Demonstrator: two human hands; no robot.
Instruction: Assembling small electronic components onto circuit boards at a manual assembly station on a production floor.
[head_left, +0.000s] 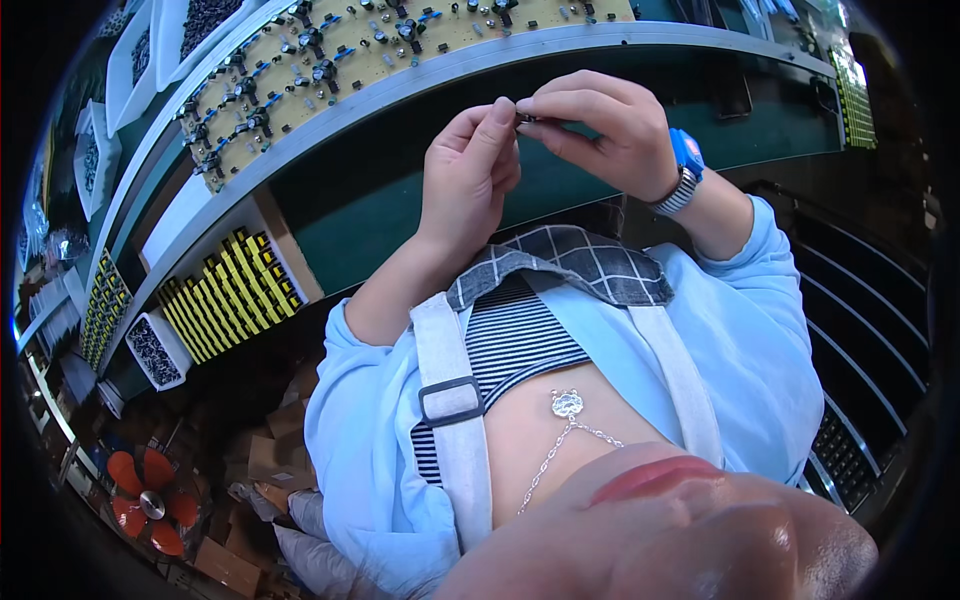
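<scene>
Over the green work surface, my two hands meet fingertip to fingertip. My left hand point(472, 165) is closed, its thumb pressed to its curled fingers. My right hand point(605, 125) pinches with thumb and forefinger from the other side. Between the fingertips shows a small dark part with a shiny spot point(525, 118), probably an electronic component; the fingers cover most of it. Just beyond my hands lies a tan circuit board panel point(350, 60) carrying several black cylindrical parts, blue pieces and small components, behind a pale metal rail point(400, 85).
White bins point(200, 30) of small dark parts stand at far left. Yellow-and-black components point(228, 298) fill a tray at left, beside another white bin point(158, 350). A dark phone-like object point(733, 95) lies at right. An orange fan point(152, 503) and cardboard boxes point(278, 460) are low left.
</scene>
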